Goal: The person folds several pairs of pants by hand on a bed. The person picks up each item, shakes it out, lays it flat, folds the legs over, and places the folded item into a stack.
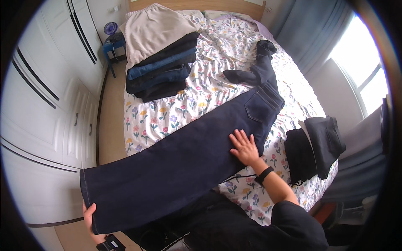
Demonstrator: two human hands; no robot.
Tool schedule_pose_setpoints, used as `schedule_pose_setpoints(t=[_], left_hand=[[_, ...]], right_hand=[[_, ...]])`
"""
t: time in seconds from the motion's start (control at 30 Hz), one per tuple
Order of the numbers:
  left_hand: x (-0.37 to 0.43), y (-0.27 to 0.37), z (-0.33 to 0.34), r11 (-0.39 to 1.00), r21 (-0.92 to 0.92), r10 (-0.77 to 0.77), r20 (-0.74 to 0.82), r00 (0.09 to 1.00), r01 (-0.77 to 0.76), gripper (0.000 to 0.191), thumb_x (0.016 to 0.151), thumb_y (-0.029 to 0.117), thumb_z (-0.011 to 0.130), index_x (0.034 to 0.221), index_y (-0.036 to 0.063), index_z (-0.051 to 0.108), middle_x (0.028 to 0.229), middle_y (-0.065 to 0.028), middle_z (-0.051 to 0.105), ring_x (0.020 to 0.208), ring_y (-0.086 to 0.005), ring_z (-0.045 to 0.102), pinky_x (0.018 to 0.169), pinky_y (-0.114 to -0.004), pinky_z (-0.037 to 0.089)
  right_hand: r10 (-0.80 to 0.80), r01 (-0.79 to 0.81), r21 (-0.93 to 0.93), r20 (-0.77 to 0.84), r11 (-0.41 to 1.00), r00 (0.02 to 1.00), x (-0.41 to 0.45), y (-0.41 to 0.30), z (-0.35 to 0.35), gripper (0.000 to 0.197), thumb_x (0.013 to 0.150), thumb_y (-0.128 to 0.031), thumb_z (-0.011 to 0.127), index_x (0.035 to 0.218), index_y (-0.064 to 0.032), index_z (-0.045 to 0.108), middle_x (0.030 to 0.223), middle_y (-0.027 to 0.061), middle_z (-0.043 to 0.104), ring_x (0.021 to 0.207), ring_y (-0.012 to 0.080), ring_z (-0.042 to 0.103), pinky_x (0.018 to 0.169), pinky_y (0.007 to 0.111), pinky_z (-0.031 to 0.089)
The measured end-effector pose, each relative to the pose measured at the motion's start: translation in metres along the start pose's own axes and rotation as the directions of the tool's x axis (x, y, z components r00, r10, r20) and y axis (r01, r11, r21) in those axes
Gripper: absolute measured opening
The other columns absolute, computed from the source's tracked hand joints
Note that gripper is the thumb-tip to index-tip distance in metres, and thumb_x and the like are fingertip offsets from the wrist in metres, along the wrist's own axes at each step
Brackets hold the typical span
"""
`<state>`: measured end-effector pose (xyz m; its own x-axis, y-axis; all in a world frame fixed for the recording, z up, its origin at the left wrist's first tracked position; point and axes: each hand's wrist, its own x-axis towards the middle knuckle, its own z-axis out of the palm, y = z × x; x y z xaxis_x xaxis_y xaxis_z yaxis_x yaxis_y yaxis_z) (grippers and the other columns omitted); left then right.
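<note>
Dark navy jeans (pixel 176 153), folded lengthwise with one back pocket facing up, stretch diagonally from the bed toward the lower left. Their waistband lies on the flowered bedspread (pixel 176 125), and the hem end reaches out past the bed's edge. My left hand (pixel 89 216) grips the hem at the lower left, its thumb on top and the other fingers mostly hidden beneath. Flat on the upper leg below the pocket rests my right hand (pixel 245 149), palm down with the fingers a little apart. Beyond the waistband lies a crumpled dark garment (pixel 262 69).
A tall stack of folded trousers (pixel 161 70) stands at the bed's far left, topped by a beige ribbed garment (pixel 157 31). Folded black clothes (pixel 314 147) sit near the right edge. White wardrobes (pixel 47 94) line the left side; a blue stool (pixel 113 45) holds a small fan (pixel 110 28).
</note>
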<state>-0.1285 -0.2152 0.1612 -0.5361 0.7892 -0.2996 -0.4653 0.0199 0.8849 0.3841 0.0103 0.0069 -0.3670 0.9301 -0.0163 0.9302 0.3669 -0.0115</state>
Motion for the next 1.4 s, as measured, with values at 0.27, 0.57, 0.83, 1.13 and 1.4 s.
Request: schedule_pose_setpoints(t=[0.27, 0.57, 0.83, 1.13, 1.4], left_hand=[[-0.003, 0.058, 0.117, 0.990, 0.082, 0.098, 0.151, 0.984, -0.111, 0.049, 0.079, 0.016, 0.053, 0.123, -0.0057, 0.051, 0.113, -0.0173, 0.061, 0.101, -0.0266, 0.061, 0.088, -0.034, 0.050], [-0.010, 0.080, 0.187, 0.957, 0.245, 0.086, 0.271, 0.959, -0.155, 0.052, 0.077, 0.010, 0.051, 0.127, -0.0036, 0.048, 0.113, -0.0144, 0.060, 0.098, -0.0227, 0.060, 0.089, -0.031, 0.048], [-0.022, 0.076, 0.199, 0.967, 0.213, 0.092, 0.217, 0.972, -0.139, 0.054, 0.076, 0.011, 0.053, 0.128, -0.0038, 0.048, 0.112, -0.0148, 0.060, 0.096, -0.0229, 0.061, 0.087, -0.031, 0.049], [-0.040, 0.066, 0.220, 0.941, 0.268, 0.145, 0.233, 0.962, -0.207, 0.059, 0.073, 0.008, 0.053, 0.129, -0.0061, 0.045, 0.111, -0.0163, 0.060, 0.096, -0.0228, 0.061, 0.086, -0.030, 0.050], [-0.040, 0.063, 0.229, 0.945, 0.257, 0.128, 0.276, 0.953, -0.202, 0.060, 0.073, 0.005, 0.052, 0.131, -0.0073, 0.042, 0.113, -0.0165, 0.059, 0.097, -0.0215, 0.061, 0.087, -0.029, 0.049]], right_hand=[[-0.042, 0.104, 0.640, -0.111, 0.762, 0.993, 0.018, -0.037, -0.005, 0.072, 0.084, -0.021, 0.066, 0.144, -0.0082, 0.028, 0.149, 0.0281, 0.021, 0.136, 0.0466, 0.025, 0.106, 0.052, 0.030], [-0.571, 0.521, 0.378, 0.025, 0.765, 0.821, 0.006, -0.156, -0.003, 0.064, 0.096, -0.033, 0.048, 0.148, -0.0110, 0.019, 0.154, 0.0169, 0.016, 0.141, 0.0368, 0.019, 0.107, 0.056, 0.027], [-0.607, 0.388, 0.876, -0.149, 0.284, 0.781, -0.007, -0.209, -0.052, 0.057, 0.098, -0.021, 0.043, 0.147, -0.0044, 0.020, 0.152, 0.0220, 0.019, 0.141, 0.0375, 0.019, 0.111, 0.052, 0.023], [-0.482, 0.374, 0.903, -0.236, 0.212, 0.844, 0.053, -0.228, -0.025, 0.059, 0.098, -0.022, 0.043, 0.148, -0.0055, 0.016, 0.153, 0.0227, 0.013, 0.141, 0.0393, 0.014, 0.110, 0.052, 0.023], [-0.483, 0.201, 0.911, -0.002, 0.361, 0.875, 0.103, -0.255, -0.006, 0.061, 0.100, -0.040, 0.034, 0.147, -0.0039, 0.019, 0.153, 0.0221, 0.012, 0.143, 0.0350, 0.011, 0.112, 0.051, 0.020]])
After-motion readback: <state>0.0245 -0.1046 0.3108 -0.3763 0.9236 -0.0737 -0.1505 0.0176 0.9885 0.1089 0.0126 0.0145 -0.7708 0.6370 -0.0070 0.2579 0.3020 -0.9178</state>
